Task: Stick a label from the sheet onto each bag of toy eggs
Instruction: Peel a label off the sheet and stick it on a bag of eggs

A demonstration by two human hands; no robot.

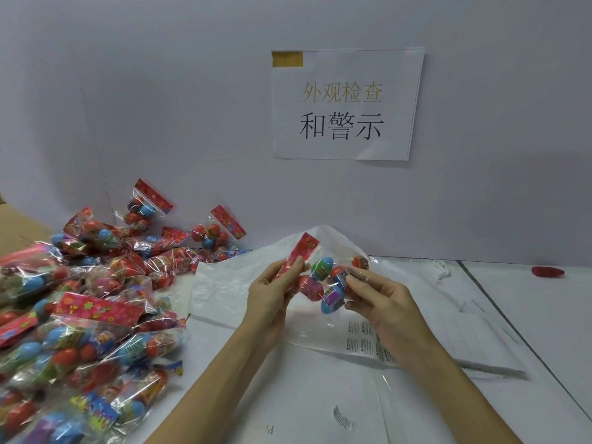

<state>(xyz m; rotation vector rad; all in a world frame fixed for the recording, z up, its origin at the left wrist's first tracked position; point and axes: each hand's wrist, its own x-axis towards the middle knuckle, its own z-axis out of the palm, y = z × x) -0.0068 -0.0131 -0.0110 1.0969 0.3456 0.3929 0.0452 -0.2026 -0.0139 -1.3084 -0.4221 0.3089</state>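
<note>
Both forearms reach up over the white table (544, 315), label sheet (362, 342) lying flat beneath the right wrist. Left hand (272, 290) pinches the red header card (299, 253) of a bag of toy eggs (323, 282), right hand (381, 299) grips its clear body, held above the table. Unlabelled-looking bags heap (80, 315) at left; a paper sign (346, 104) hangs on the wall beyond.

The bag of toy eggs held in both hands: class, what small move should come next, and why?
Probably the right hand should let go and reach down to the label sheet lying just below. The bag is held up by both hands, the left hand pinching its red header, and no label shows on it yet.
</note>
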